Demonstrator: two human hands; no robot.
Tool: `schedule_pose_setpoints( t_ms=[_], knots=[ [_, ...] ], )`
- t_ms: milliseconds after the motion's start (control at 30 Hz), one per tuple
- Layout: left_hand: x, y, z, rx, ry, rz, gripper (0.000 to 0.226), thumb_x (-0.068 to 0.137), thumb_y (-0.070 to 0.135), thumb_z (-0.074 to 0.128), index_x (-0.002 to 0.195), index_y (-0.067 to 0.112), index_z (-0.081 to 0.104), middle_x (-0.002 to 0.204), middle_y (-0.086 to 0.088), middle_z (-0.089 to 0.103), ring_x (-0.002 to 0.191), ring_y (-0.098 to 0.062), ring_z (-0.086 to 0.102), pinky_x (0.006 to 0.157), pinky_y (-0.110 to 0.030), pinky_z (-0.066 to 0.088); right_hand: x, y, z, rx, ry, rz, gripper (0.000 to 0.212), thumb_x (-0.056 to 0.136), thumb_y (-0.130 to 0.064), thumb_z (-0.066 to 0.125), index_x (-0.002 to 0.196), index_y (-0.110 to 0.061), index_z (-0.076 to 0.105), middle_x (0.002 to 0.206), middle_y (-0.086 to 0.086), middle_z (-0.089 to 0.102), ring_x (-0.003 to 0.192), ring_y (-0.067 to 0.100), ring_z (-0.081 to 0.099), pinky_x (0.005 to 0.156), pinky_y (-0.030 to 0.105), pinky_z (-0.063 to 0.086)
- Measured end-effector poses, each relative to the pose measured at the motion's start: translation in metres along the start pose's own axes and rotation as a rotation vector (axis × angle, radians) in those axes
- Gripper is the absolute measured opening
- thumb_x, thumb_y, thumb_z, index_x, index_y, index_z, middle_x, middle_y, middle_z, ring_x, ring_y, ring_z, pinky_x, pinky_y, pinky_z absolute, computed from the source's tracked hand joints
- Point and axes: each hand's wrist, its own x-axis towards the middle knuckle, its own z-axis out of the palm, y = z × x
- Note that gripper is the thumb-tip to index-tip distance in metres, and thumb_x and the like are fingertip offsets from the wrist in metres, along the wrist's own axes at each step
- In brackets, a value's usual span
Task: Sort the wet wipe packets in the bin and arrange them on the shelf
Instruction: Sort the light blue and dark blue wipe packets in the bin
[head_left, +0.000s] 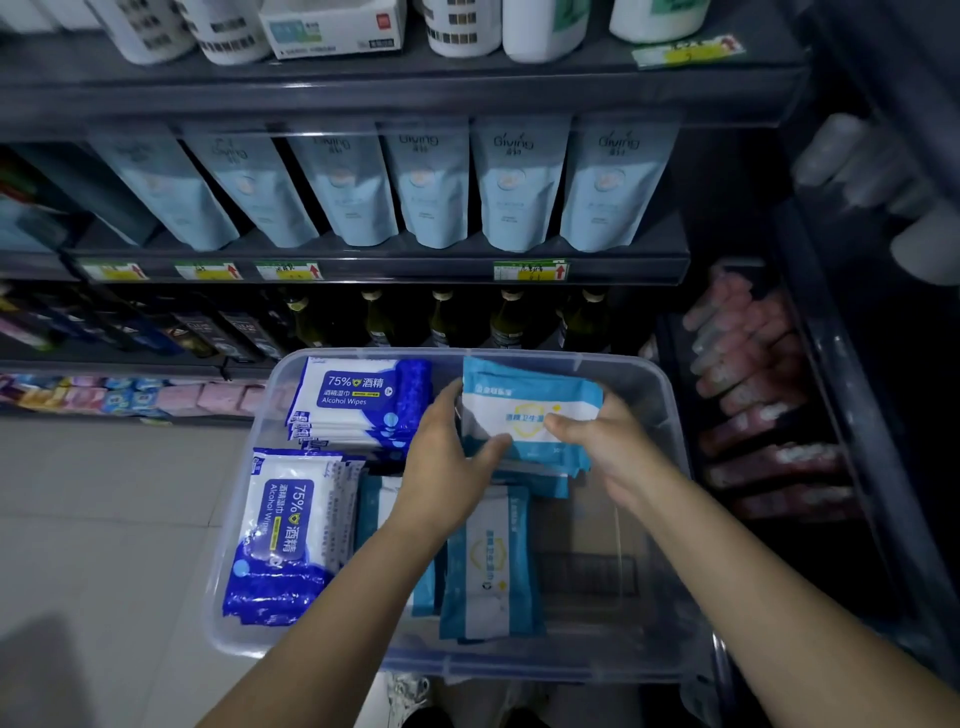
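You are looking at glossy plastic-film wet wipe packets (530, 410) in a clear, smooth plastic bin (652, 395) below matt dark shelving (395, 96).

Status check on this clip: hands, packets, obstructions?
Left hand and right hand grip light-blue packet stack in bin. Dark-blue packets piled at left. Nothing blocking.

In the see-through plastic bin (670, 395), the white wipe packets (358, 400) have mottled royal-blue edges and a dark blue label panel, while the light blue and white wipe packets (530, 410) bear a yellow shield outline. The dark grey shelf (395, 257) carries pale blue pouches (431, 182) and yellow-and-green price tags (530, 270) with red arrows. The floor tiles (104, 493) are pale grey.
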Motion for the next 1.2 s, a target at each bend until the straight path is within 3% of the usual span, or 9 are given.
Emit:
schedule_pose_setpoints(
  t_ms=[167,267,367,467,600,767,900,1100,1200],
  knots=[
    [0.006,0.02,-0.021,-0.437,-0.048,-0.183,0.093,0.06,0.039,0.085,0.138,0.02,0.037,0.13,0.001,0.057,0.114,-0.017,0.06,0.092,-0.034,0.053,-0.017,-0.028,0.001,0.133,-0.09,-0.078,0.04,0.083,0.01,0.056,0.123,0.005,0.051,0.113,0.02,0.064,0.098,0.031,0.063,0.084,0.039,0.054],
    [0.002,0.032,-0.027,-0.802,-0.036,-0.245,0.069,0.063,0.022,0.077,0.124,0.008,0.051,0.112,-0.007,0.069,0.098,-0.02,0.069,0.075,-0.027,0.056,-0.028,-0.037,0.017,0.241,-0.123,-0.088,0.036,0.083,0.009,0.056,0.119,0.002,0.055,0.109,0.017,0.066,0.095,0.029,0.065,0.079,0.037,0.057],
    [-0.004,0.033,-0.028,-0.967,0.007,-0.253,0.04,0.066,0.015,0.071,0.104,0.008,0.061,0.094,-0.007,0.073,0.088,-0.02,0.071,0.07,-0.028,0.057,-0.037,-0.037,0.03,0.241,-0.188,-0.07,0.034,0.081,0.006,0.061,0.114,-0.003,0.059,0.106,0.015,0.068,0.091,0.026,0.067,0.077,0.038,0.058],
    [-0.006,0.027,-0.038,-0.971,0.132,-0.271,0.056,0.063,0.015,0.075,0.115,0.004,0.058,0.105,-0.013,0.071,0.093,-0.024,0.07,0.07,-0.031,0.057,-0.039,-0.035,0.031,0.181,-0.219,-0.029,0.032,0.081,-0.004,0.066,0.111,-0.01,0.058,0.103,0.008,0.069,0.088,0.019,0.069,0.077,0.036,0.058],
    [-0.007,0.021,-0.06,-0.903,0.276,-0.258,0.065,0.068,0.012,0.076,0.127,0.006,0.049,0.118,-0.012,0.065,0.099,-0.023,0.068,0.07,-0.034,0.057,-0.039,-0.016,0.017,-0.124,-0.175,-0.017,0.03,0.078,-0.033,0.066,0.104,-0.022,0.057,0.109,-0.005,0.059,0.106,0.012,0.057,0.099,0.038,0.046],
    [-0.012,0.018,-0.08,-0.83,0.391,-0.234,0.054,0.076,0.001,0.072,0.124,0.007,0.048,0.108,-0.008,0.066,0.086,-0.02,0.069,0.068,-0.037,0.059,-0.038,0.032,0.015,-0.779,-0.247,0.006,0.078,0.072,-0.036,0.078,0.138,-0.024,0.039,0.142,0.0,0.036,0.128,0.015,0.039,0.103,0.027,0.033],
    [-0.019,0.011,-0.09,-0.805,0.367,-0.276,0.048,0.081,0.003,0.069,0.125,-0.001,0.051,0.112,-0.014,0.067,0.092,-0.023,0.069,0.081,-0.04,0.058,-0.038,0.05,0.022,-1.081,-0.302,-0.029,0.091,0.068,-0.037,0.081,0.143,-0.018,0.033,0.142,0.002,0.032,0.133,0.018,0.032,0.108,0.028,0.029],
    [-0.029,-0.003,-0.092,-0.792,0.314,-0.305,0.033,0.084,0.006,0.065,0.117,0.002,0.057,0.1,-0.009,0.07,0.086,-0.021,0.069,0.071,-0.032,0.058,-0.04,0.054,0.021,-1.039,-0.292,0.041,0.097,0.064,-0.027,0.085,0.143,-0.015,0.032,0.139,0.002,0.035,0.128,0.018,0.037,0.103,0.025,0.034],
    [-0.033,-0.008,-0.093,-0.785,0.268,-0.323,0.031,0.085,0.008,0.066,0.115,0.005,0.058,0.1,-0.008,0.07,0.088,-0.021,0.069,0.072,-0.033,0.057,-0.04,0.058,0.02,-0.887,-0.279,0.103,0.084,0.06,-0.014,0.087,0.132,-0.015,0.045,0.128,0.0,0.052,0.114,0.016,0.052,0.094,0.026,0.044]
  ],
)
